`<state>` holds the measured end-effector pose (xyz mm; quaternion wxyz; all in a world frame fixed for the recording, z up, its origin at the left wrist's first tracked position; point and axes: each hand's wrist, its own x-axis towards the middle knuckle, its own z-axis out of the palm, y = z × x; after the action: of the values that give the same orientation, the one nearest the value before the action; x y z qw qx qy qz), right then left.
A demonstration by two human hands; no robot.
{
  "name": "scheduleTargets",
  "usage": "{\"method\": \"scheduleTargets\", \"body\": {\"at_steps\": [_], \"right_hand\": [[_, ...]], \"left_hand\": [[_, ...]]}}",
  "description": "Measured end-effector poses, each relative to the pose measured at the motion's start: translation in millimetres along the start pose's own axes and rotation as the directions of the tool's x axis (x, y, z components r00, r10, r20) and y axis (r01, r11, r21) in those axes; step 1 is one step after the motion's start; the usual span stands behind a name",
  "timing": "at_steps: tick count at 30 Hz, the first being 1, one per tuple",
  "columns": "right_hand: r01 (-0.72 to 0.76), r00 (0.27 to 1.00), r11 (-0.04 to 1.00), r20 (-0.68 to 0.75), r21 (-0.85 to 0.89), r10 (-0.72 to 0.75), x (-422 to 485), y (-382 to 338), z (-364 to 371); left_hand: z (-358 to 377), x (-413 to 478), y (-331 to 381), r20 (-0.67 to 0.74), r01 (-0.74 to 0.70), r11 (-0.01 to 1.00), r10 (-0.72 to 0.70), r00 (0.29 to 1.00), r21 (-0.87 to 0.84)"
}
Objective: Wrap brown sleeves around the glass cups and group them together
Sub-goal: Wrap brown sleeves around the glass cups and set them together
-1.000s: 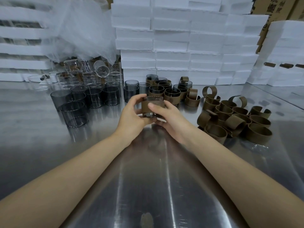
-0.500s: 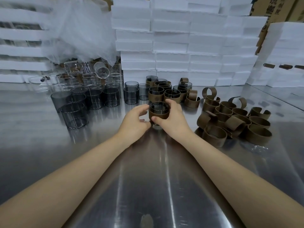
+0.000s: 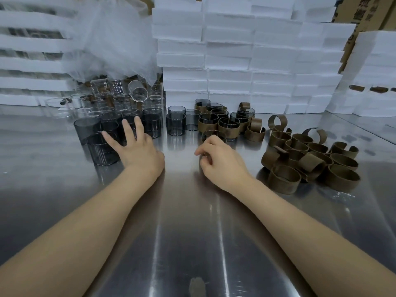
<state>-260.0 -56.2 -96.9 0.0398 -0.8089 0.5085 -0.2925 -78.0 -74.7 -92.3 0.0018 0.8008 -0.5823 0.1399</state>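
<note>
Both empty: my left grip [image 3: 137, 150] spreads toward a bare cup [image 3: 99, 154] to fetch it; my right grip [image 3: 218, 157] slack beside sleeved cups [image 3: 229, 126].

White foam slabs [image 3: 231, 50], steel table [image 3: 192, 232]

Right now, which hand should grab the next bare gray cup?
Probably the left hand. Its fingers are spread right over the bare gray cups, while the right hand sits loosely curled near the wrapped cups, nearer the brown sleeves.
</note>
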Motion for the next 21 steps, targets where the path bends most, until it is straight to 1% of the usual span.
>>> {"method": "scheduleTargets", "body": {"at_steps": [3,6,10,13,15,16,18,19,20,21], "right_hand": [[-0.073,0.996,0.997,0.051,0.003,0.072,3,11,2],[-0.123,0.986,0.992,0.111,-0.024,0.125,6,23,2],[-0.165,0.979,0.986,0.126,0.005,0.163,11,32,3],[-0.183,0.972,0.983,0.147,-0.01,0.182,14,36,5],[-0.19,0.967,0.981,0.167,-0.025,0.192,16,38,5],[-0.191,0.964,0.981,0.18,-0.035,0.194,16,39,5],[-0.191,0.959,0.98,0.205,-0.052,0.197,17,40,6],[-0.188,0.957,0.98,0.214,-0.057,0.196,17,41,6],[-0.184,0.956,0.981,0.218,-0.062,0.193,17,41,6],[-0.181,0.958,0.981,0.215,-0.066,0.191,16,41,7]], "left_hand": [[3,2,-3,-0.004,0.006,1.0,-0.006,1.0,-0.019],[3,1,0,-0.091,-0.033,0.998,0.027,0.995,-0.056],[1,-5,9,-0.206,-0.184,0.975,0.155,0.966,-0.127],[3,-10,19,-0.299,-0.31,0.926,0.239,0.924,-0.214],[3,-14,25,-0.367,-0.415,0.86,0.298,0.881,-0.298],[2,-15,27,-0.4,-0.486,0.803,0.343,0.85,-0.345],[2,-19,31,-0.47,-0.626,0.65,0.431,0.771,-0.431],[3,-20,34,-0.496,-0.658,0.586,0.441,0.748,-0.473],[4,-21,36,-0.507,-0.658,0.547,0.424,0.75,-0.517],[5,-22,38,-0.5,-0.636,0.532,0.396,0.77,-0.559]]}}
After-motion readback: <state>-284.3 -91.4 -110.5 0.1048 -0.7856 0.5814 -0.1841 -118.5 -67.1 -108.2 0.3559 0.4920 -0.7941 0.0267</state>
